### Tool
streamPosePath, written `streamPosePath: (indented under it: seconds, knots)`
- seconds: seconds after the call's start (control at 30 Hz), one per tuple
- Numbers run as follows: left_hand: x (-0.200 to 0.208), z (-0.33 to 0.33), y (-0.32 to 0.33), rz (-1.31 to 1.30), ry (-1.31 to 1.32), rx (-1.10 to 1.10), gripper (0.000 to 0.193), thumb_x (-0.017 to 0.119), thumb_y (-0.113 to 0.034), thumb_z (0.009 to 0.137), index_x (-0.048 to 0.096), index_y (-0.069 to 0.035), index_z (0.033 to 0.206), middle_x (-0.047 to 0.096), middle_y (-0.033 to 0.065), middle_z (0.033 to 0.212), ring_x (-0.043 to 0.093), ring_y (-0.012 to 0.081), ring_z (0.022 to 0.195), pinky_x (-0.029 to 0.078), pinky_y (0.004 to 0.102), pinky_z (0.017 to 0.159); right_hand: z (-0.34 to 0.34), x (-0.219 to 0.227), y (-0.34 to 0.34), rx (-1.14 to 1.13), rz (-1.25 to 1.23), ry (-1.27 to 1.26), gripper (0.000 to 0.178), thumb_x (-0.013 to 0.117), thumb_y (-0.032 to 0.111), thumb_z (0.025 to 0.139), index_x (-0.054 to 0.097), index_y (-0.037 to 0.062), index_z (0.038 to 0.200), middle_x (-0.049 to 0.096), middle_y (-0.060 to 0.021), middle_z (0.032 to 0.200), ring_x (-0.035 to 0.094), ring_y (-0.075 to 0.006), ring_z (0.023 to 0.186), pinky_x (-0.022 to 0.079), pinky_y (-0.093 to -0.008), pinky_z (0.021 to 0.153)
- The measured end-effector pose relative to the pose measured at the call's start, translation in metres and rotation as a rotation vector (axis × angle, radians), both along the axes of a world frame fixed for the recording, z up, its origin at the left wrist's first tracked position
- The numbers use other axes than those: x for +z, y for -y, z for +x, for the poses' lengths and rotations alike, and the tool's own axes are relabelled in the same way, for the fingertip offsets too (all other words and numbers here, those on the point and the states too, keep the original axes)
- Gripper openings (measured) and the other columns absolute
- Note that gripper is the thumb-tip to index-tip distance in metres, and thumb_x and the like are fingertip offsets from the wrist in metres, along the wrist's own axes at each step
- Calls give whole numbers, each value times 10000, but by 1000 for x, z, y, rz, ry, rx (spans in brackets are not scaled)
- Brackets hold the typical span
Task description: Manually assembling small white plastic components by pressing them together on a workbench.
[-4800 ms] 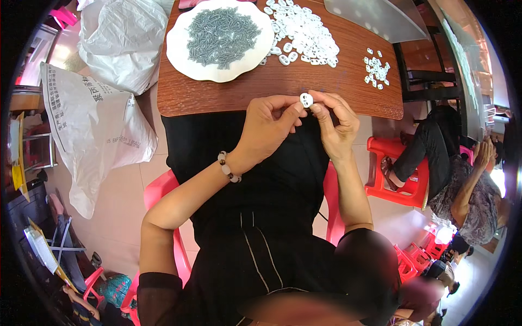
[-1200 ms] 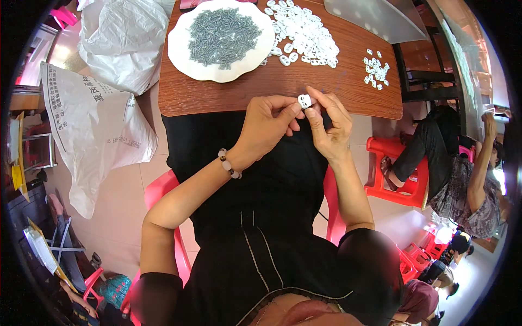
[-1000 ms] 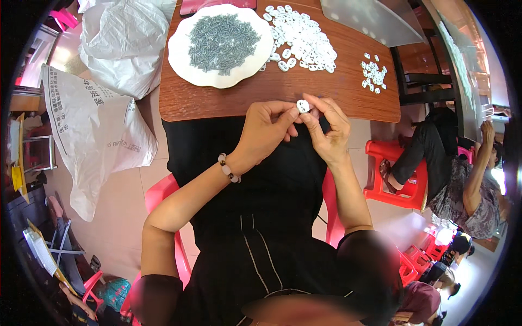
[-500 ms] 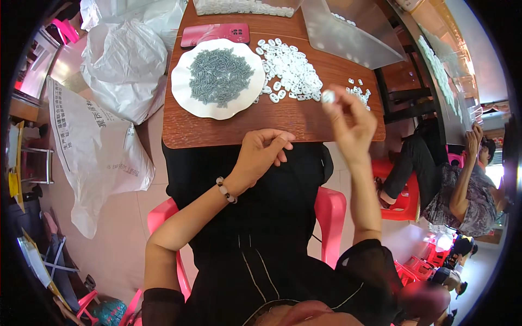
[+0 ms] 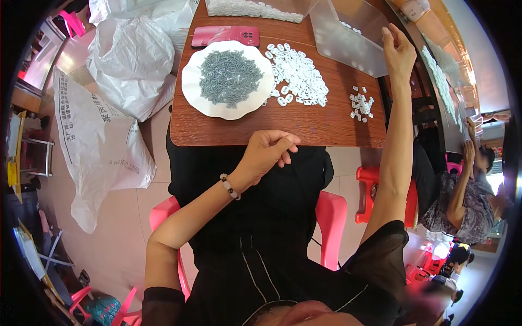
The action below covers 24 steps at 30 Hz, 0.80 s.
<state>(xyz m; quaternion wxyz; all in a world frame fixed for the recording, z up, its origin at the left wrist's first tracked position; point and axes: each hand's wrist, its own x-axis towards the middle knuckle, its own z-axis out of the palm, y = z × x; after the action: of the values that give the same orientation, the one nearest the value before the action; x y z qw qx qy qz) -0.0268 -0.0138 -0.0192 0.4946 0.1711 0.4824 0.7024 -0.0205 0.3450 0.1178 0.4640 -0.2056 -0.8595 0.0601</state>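
Note:
My left hand (image 5: 268, 154) rests at the table's front edge, thumb and fingers closed together. Whatever they may hold is hidden. Out at the right, my right hand (image 5: 401, 50) is raised at the rim of a clear plastic bin (image 5: 348, 51). Its thumb and forefinger are apart, and no piece shows between them. On the brown wooden table (image 5: 234, 130), a white wavy-rimmed plate (image 5: 193, 99) bears a heap of small grey screw-like pieces (image 5: 231, 79). Beside it lies a pile of small white oval plastic pieces with holes (image 5: 300, 76). Several smaller white pieces (image 5: 361, 104) are scattered farther right.
A pink phone (image 5: 225, 36) lies behind the plate. Another clear bin (image 5: 255, 10) with white pieces stands at the back. White sacks (image 5: 128, 70) slump on the floor at left. A red stool (image 5: 370, 198) and a seated person (image 5: 459, 201) are at right.
My right hand has moved right and away from me, from above the table to the clear bin. The white piece seen in its fingers no longer shows. My left hand has stayed closed.

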Motion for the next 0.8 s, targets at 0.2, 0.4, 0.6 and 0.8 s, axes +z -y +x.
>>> streamPosePath:
  seconds: [0.2,0.4,0.6,0.8]
  knots:
    - [0,-2,2,-16,2,-5,230,565,-171,928,675,26,973,641,42,780,550,56,576,426,185,514,10,-28,73,351,-128,-77,193,655,150,876,683,10,1006,673,-28,801,571,-68,717,462,-214,660]
    - [-1,-1,-1,-23,16,-15,218,571,-172,923,681,11,967,643,32,767,550,53,568,422,185,506,28,-77,127,559,-271,331,106,648,90,850,672,8,914,668,-92,809,615,-167,682,480,-258,624]
    - [-1,-1,0,-20,8,-13,215,566,-170,927,684,6,962,642,30,766,551,53,566,421,182,500,30,-94,151,644,-167,539,124,652,105,829,666,49,938,651,-116,864,611,-291,799,490,-360,683]
    - [-3,-2,0,-12,-7,-17,221,572,-183,927,683,5,964,641,30,768,551,53,568,421,179,502,30,-94,152,558,-59,615,147,675,131,818,670,81,956,633,-95,876,591,-274,797,480,-359,681]
